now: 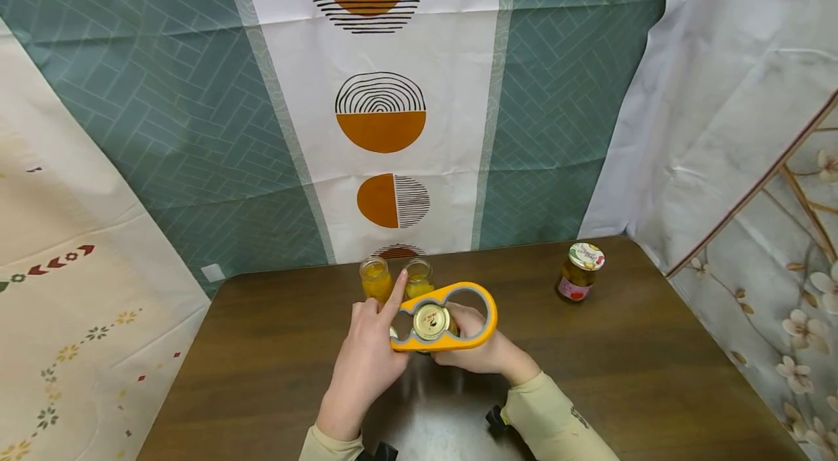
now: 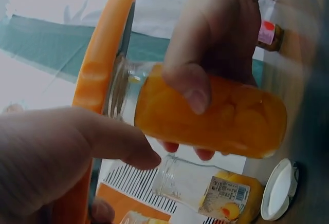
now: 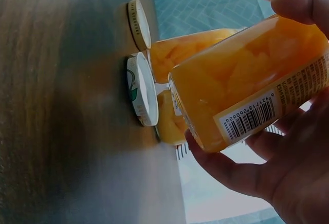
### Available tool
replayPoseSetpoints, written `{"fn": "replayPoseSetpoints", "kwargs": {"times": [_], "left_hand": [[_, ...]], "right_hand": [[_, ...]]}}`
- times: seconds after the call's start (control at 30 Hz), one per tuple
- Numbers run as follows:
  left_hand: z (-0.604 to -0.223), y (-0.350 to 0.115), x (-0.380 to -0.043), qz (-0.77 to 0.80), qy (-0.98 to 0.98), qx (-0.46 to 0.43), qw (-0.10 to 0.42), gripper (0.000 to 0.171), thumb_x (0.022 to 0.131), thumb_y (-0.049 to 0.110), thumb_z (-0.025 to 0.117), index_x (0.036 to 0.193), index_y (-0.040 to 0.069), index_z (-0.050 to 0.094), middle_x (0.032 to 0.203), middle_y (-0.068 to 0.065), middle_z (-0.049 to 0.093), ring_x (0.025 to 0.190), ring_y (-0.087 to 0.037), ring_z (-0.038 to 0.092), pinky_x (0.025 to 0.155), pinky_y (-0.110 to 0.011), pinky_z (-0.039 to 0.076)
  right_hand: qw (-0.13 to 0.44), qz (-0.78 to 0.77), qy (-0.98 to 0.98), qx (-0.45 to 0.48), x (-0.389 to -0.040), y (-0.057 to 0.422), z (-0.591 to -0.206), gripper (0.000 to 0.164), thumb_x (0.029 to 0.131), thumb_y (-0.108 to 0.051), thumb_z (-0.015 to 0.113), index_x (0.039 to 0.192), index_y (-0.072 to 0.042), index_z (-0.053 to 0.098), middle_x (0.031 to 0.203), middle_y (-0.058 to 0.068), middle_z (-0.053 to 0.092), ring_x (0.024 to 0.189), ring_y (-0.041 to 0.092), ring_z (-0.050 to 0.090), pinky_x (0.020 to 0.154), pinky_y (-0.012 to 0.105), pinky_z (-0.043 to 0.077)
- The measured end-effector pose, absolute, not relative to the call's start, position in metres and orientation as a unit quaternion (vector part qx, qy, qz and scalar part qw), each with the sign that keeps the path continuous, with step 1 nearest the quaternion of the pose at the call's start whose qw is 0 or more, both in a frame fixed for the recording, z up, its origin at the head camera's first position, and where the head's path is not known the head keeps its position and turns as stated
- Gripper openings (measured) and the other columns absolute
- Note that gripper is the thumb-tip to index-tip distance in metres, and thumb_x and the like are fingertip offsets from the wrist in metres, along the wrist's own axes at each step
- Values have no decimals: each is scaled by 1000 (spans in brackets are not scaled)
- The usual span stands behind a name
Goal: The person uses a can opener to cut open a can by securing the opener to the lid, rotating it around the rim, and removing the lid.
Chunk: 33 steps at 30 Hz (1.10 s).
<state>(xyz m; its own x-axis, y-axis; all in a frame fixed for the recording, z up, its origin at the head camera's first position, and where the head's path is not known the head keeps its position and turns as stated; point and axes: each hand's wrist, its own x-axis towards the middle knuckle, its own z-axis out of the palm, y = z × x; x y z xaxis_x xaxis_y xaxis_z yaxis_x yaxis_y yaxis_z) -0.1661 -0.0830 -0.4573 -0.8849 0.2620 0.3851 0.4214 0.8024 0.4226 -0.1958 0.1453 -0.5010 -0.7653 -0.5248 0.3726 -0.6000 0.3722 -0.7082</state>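
My right hand grips a glass jar of orange fruit pieces round its body, lifted over the table. In the right wrist view its barcode label faces the camera. A yellow-orange jar opener with grey lining fits around the jar's gold lid. My left hand holds the opener's left end, index finger stretched forward along it. Two lidless jars with yellow-orange fruit stand just beyond the hands.
A loose gold-edged lid and a white-green lid lie on the table near the lidless jars. A dark jar with a patterned lid stands at the back right. Fabric hangings rise behind the wooden table.
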Motion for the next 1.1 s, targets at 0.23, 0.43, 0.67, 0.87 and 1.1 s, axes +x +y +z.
{"fn": "replayPoseSetpoints", "kwargs": {"times": [0.23, 0.43, 0.67, 0.87, 1.1], "left_hand": [[-459, -79, -165, -198, -949, -170, 179, 102, 72, 7, 90, 164, 20, 48, 73, 0, 45, 79, -27, 54, 118, -74, 25], [-455, -79, -165, -164, -948, -184, 198, 108, 71, -2, 90, 166, 20, 44, 80, -7, 48, 85, -32, 53, 118, -73, 27], [-452, -78, -163, -114, -955, -184, 204, 122, 70, -11, 87, 171, 23, 29, 95, -15, 54, 85, -31, 48, 67, -39, 54], [-452, -73, -163, -101, -952, -188, 218, 120, 68, -12, 88, 170, 13, 30, 97, -16, 55, 83, -28, 44, 58, -28, 42], [-451, -70, -164, -121, -953, -180, 212, 106, 71, -10, 88, 165, 10, 43, 94, -11, 56, 82, -26, 46, 58, -28, 41]], "right_hand": [[38, 415, -846, 332, -196, 146, -504, 50, 80, -15, 87, 125, -16, 66, 110, -10, 66, 98, 10, 61, 89, 36, 53], [60, 400, -832, 379, -199, 149, -501, 48, 81, -13, 85, 125, -10, 66, 107, -6, 66, 94, 10, 61, 87, 34, 53], [49, 421, -818, 388, -200, 149, -501, 44, 81, -12, 84, 120, -10, 64, 99, -8, 62, 84, 6, 54, 81, 29, 51], [28, 440, -815, 377, -199, 149, -498, 49, 84, -12, 85, 128, -7, 65, 107, -4, 67, 88, 9, 59, 83, 31, 53], [-4, 454, -821, 348, -198, 150, -496, 53, 86, -16, 86, 134, -9, 64, 115, -5, 69, 92, 10, 60, 86, 33, 53]]}}
